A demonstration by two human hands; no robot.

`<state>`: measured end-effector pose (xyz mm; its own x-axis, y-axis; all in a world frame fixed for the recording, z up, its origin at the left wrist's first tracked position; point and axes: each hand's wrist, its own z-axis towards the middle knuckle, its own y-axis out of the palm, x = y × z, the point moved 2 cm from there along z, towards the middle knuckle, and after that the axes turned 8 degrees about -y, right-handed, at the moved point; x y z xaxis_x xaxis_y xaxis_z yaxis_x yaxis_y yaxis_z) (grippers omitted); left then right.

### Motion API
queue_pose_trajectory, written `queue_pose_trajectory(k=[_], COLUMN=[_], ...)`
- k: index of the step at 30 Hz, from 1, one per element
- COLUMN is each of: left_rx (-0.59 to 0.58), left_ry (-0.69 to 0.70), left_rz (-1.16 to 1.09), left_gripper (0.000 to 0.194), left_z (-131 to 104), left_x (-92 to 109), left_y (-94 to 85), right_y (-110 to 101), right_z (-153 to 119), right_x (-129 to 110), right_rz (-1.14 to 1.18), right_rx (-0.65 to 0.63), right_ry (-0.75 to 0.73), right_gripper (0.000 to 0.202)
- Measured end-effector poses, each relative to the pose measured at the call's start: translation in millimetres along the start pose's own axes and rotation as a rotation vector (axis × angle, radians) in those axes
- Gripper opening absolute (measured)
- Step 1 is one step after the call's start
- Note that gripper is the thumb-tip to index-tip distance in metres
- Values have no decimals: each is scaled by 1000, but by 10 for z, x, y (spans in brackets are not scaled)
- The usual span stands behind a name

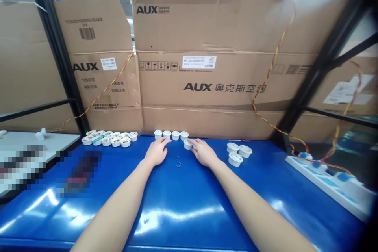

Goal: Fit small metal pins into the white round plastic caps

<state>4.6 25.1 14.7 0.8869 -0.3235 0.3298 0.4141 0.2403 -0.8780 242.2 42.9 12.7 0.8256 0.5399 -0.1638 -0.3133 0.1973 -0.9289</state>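
Observation:
My right hand (204,152) has its fingers on a small white round cup (188,144) with a lid, which sits on the blue tabletop just in front of a row of similar cups (175,135). Close to the left end of that row is my left hand (156,152), fingers stretched forward and thumb apart, with nothing visible in it. Its fingertips partly cover the front of the nearest cups, and I cannot tell whether they touch them. Between the hands lie several tiny thin metal pieces (178,165), too small to name.
Three lidded cups (235,159) stand to the right. Open cups with small contents (115,141) cluster at back left, near a blurred dark object (84,169). A power strip (325,185) with plugs lies along the right edge. Cardboard (224,67) walls the back; a twisted wire (268,73) hangs down.

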Motion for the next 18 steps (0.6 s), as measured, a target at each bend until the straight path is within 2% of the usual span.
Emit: queue_pose_trajectory(k=[4, 6, 12, 15, 18], left_rx=[-68, -100, -107, -111, -54], left_ry=[37, 48, 85, 98, 50], left_rz=[17, 22, -17, -41, -103], left_gripper=[59, 59, 59, 56, 42], left_z=[27, 29, 46, 70, 79], left_x=[81, 102, 118, 130, 112], left_y=[45, 49, 63, 95, 96], right_y=[53, 63, 103, 124, 123], right_z=[39, 45, 31, 57, 68], right_x=[-60, -60, -1, -46, -104], right_rz=[158, 249, 335, 344, 340], right_rx=[26, 52, 73, 57, 34], right_ry=[-163, -187, -27, -29, -33], right_gripper=[51, 55, 57, 55, 53])
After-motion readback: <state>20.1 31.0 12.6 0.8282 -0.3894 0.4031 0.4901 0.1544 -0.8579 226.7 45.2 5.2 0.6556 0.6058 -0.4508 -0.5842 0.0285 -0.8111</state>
